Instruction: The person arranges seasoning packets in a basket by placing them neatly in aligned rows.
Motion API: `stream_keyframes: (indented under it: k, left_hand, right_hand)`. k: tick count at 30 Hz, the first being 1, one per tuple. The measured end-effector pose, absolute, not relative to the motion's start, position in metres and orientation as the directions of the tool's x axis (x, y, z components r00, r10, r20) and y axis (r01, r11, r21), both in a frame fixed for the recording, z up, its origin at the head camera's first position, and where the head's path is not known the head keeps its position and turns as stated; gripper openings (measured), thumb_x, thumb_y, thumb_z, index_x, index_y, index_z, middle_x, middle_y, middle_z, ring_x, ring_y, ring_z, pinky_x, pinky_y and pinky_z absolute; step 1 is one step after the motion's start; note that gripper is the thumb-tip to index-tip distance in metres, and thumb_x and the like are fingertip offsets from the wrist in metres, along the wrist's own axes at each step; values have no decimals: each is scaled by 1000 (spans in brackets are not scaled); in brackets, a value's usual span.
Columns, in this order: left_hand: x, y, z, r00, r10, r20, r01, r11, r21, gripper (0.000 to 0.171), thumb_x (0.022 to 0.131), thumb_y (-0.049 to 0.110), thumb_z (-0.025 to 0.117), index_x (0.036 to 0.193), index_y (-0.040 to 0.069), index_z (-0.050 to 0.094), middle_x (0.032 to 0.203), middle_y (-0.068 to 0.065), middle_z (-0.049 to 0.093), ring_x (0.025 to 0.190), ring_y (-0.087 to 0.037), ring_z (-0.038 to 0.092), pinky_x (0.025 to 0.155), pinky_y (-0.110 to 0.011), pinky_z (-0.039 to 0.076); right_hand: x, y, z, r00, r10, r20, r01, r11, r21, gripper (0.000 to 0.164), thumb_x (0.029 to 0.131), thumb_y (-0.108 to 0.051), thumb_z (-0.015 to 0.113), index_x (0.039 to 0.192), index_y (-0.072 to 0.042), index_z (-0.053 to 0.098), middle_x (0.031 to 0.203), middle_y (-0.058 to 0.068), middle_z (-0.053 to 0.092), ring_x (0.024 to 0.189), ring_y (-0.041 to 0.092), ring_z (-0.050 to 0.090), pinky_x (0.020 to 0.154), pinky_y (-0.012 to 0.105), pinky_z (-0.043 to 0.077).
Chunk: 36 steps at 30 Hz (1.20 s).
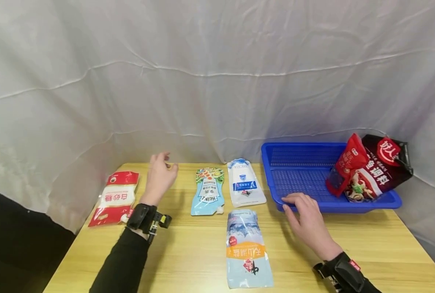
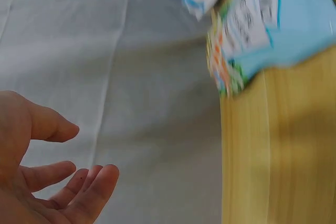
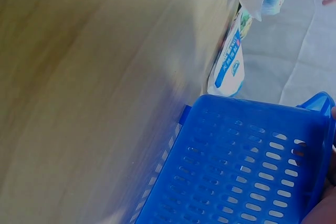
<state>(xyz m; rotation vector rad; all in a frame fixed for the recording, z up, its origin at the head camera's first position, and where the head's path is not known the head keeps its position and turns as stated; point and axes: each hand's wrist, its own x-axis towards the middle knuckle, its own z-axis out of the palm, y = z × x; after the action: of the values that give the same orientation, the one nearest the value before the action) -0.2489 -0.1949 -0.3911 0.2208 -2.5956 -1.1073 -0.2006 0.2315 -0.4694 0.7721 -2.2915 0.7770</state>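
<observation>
My left hand (image 1: 162,179) is raised above the table's left half, its fingers loosely bent with nothing between them; the left wrist view shows the same hand (image 2: 58,166) against the curtain. It is between a red and white pouch of white sugar (image 1: 119,195) and a light blue Heinz pouch (image 1: 208,193). With fingers and thumb at the near left corner, my right hand (image 1: 308,221) grips the rim of a blue plastic basket (image 1: 294,179). Inside the basket lean a red pouch (image 1: 349,165) and a black seasoning bag (image 1: 386,167).
A white and blue salt pouch (image 1: 244,183) lies left of the basket. Nearer to me is a light blue and orange salt pouch (image 1: 247,252). A grey curtain (image 1: 203,81) hangs behind the wooden table (image 1: 188,252).
</observation>
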Motion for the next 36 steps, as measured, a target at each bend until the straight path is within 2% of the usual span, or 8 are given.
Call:
stream_keyframes:
  k: [4, 13, 18, 21, 29, 32, 36]
  left_hand:
    - [-250, -227, -390, -933, -286, 217, -68, 734, 676, 56, 99, 17, 62, 149, -4, 46, 136, -25, 50, 116, -40, 57, 97, -53, 52]
    - [-249, -294, -399, -925, -355, 134, -219, 788, 575, 64, 98, 21, 57, 151, -9, 40, 145, -39, 37, 128, -56, 44, 105, -66, 41]
    - [-244, -329, -408, -928, -372, 32, -302, 797, 523, 67, 98, 25, 54, 148, -17, 35, 140, -48, 33, 128, -63, 36, 105, -71, 36]
    - [-237, -345, -412, -917, -393, -66, -373, 790, 487, 69, 98, 26, 55, 141, -24, 33, 133, -49, 34, 123, -64, 37, 104, -72, 37]
    - [-219, -363, -421, -874, -406, -268, -482, 794, 371, 79, 99, 36, 58, 134, -29, 29, 117, -48, 37, 114, -62, 41, 101, -71, 40]
    - [-216, -367, -425, -857, -411, -311, -505, 790, 347, 86, 99, 42, 59, 134, -29, 26, 116, -47, 35, 112, -61, 39, 101, -71, 39]
    - [-215, -372, -431, -847, -418, -327, -518, 787, 335, 90, 98, 49, 59, 132, -29, 30, 116, -47, 37, 111, -60, 40, 101, -70, 39]
  right_hand:
    - [-201, 231, -469, -658, -325, 680, -672, 660, -335, 27, 88, 4, 72, 114, 0, 67, 113, 14, 69, 107, 35, 61, 94, 49, 39]
    - [-200, 230, -468, -668, -323, 670, -665, 664, -343, 26, 88, 4, 73, 113, 1, 68, 112, 17, 69, 106, 36, 61, 93, 50, 40]
    - [-201, 230, -468, -661, -323, 677, -669, 662, -337, 26, 87, 5, 73, 112, 1, 68, 111, 18, 69, 105, 36, 62, 93, 50, 40]
    - [-200, 230, -467, -653, -323, 685, -674, 661, -331, 27, 86, 5, 73, 112, 1, 68, 110, 17, 69, 104, 35, 62, 91, 48, 41]
    - [-200, 230, -467, -657, -318, 683, -670, 663, -336, 26, 86, 5, 73, 112, 1, 68, 110, 17, 69, 105, 35, 61, 92, 48, 40]
    - [-199, 231, -468, -668, -317, 674, -664, 664, -345, 27, 87, 5, 73, 112, 0, 68, 111, 15, 69, 106, 35, 61, 93, 49, 40]
    - [-200, 231, -469, -667, -320, 673, -665, 663, -344, 27, 87, 5, 74, 113, 0, 68, 111, 14, 68, 106, 34, 61, 94, 49, 40]
